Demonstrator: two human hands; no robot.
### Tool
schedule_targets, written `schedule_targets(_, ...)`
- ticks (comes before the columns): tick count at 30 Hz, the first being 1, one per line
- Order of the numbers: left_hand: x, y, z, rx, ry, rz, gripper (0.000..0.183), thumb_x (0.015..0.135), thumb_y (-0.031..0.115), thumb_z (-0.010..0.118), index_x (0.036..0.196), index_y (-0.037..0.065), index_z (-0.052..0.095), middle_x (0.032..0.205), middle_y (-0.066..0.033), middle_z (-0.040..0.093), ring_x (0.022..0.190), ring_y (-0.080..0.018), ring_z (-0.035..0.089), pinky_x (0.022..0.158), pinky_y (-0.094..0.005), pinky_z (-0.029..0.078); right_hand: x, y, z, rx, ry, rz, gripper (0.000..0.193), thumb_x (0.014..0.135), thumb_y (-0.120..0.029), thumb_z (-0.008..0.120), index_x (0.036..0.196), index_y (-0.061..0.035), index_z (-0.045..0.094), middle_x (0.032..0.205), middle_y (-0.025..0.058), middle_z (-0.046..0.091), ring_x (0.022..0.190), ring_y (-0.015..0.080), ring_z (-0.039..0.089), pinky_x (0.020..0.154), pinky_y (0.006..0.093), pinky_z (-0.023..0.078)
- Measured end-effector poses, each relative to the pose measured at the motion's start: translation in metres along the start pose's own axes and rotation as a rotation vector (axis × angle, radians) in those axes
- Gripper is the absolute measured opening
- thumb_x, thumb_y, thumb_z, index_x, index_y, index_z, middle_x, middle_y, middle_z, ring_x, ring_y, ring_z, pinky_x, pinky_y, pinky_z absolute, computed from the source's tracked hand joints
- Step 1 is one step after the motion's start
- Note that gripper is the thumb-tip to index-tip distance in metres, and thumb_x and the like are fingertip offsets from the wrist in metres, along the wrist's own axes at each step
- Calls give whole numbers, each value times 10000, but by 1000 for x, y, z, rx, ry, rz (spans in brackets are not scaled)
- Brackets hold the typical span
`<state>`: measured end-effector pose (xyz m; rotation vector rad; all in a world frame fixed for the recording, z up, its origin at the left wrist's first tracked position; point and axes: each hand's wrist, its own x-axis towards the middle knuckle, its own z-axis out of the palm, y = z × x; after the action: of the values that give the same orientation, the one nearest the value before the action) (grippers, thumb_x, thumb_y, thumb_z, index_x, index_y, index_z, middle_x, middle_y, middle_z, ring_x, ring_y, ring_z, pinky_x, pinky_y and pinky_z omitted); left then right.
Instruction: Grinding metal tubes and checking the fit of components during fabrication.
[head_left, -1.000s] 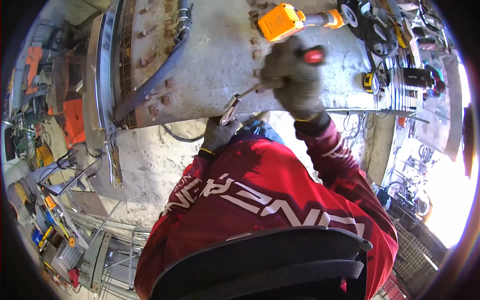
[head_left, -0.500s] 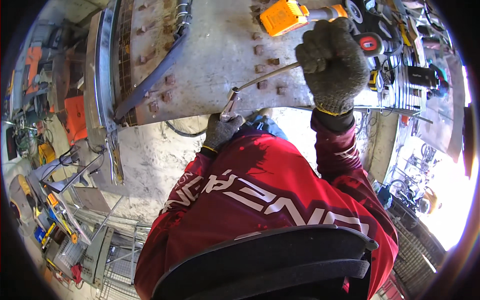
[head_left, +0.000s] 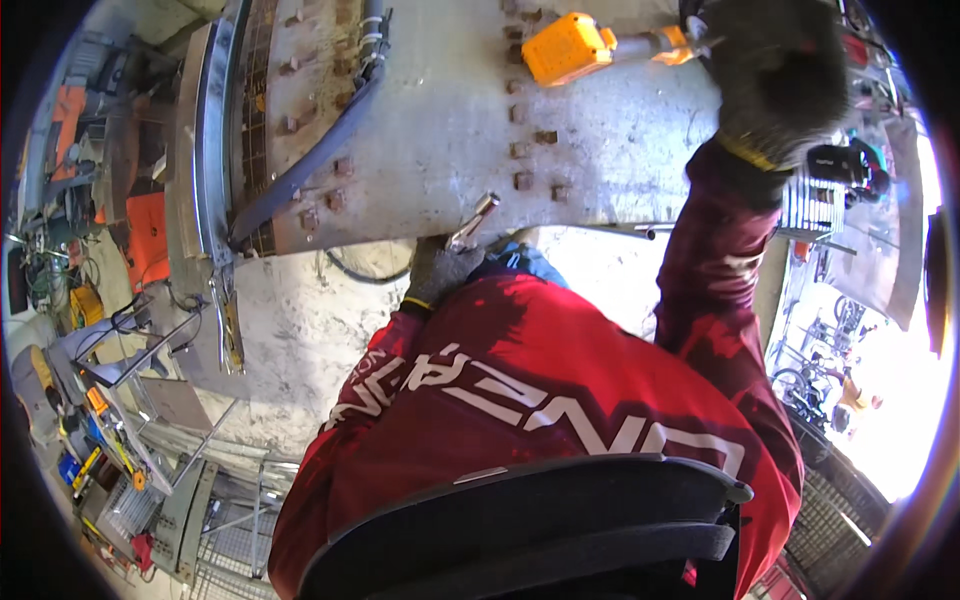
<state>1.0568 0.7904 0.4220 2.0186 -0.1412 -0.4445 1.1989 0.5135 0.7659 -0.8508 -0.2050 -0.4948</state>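
My left hand point(head_left: 440, 272), in a dark knitted glove, is closed at the near edge of the metal table, in front of my red shirt. Out of it juts a shiny metal tool point(head_left: 470, 226) with a short, round, tube-like end pointing up and right; its exact kind is unclear. My right hand point(head_left: 782, 85), gloved alike, is raised over the table's right end. Motion smears its fingers, and whatever it may hold cannot be made out. Left of that hand lies a yellow cordless power tool point(head_left: 570, 48) with a grey body.
Rusty square studs point(head_left: 523, 181) stand in rows on the metal table point(head_left: 430, 130). A thick dark cable point(head_left: 300, 178) runs along its left side. Steel bars point(head_left: 212, 140) edge the left. A dark-and-teal tool point(head_left: 850, 168) lies at the right. Racks and scrap metal fill the lower left.
My right hand has moved right and up, away from the left-hand tool. The thin bent rod it held against that tool is no longer visible. My left hand has stayed nearly still.
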Motion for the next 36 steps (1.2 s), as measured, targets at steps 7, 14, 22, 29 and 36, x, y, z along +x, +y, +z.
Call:
schedule_targets(7,8,-8,9,-36,17,-60,395,737,307,815,993,23,711,936,-205,722,905,-393,698,795,-493,544,-56,76,-39,112,-99,546,194,993,-179,581,844,-148,460,697,-31,358,565,104,352,511,267,347)
schedule_targets(14,12,13,-2,36,-59,-134,367,751,306,805,969,26,711,834,-187,715,801,-400,700,723,-503,545,-52,96,-52,216,-194,641,160,1036,-208,559,902,-149,496,736,-25,366,593,109,357,533,268,367)
schedule_targets(22,7,-6,7,27,-14,-2,333,818,319,798,894,11,698,680,-104,657,650,-231,671,658,-413,531,-74,118,-52,107,-29,631,313,970,-234,612,752,-162,400,644,-42,348,515,95,340,445,255,283)
schedule_targets(29,17,-3,9,155,-40,14,343,820,322,810,919,11,705,738,-111,690,678,-259,686,667,-426,537,-77,123,-48,38,-54,601,329,963,-232,633,743,-159,400,631,-31,373,508,109,354,460,266,308)
schedule_targets(36,11,18,-3,-118,-94,-119,280,780,266,842,858,36,702,754,-96,700,727,-270,690,713,-448,536,-67,117,-77,271,53,655,312,1015,-183,546,752,-164,379,658,-28,357,522,95,341,477,250,333)
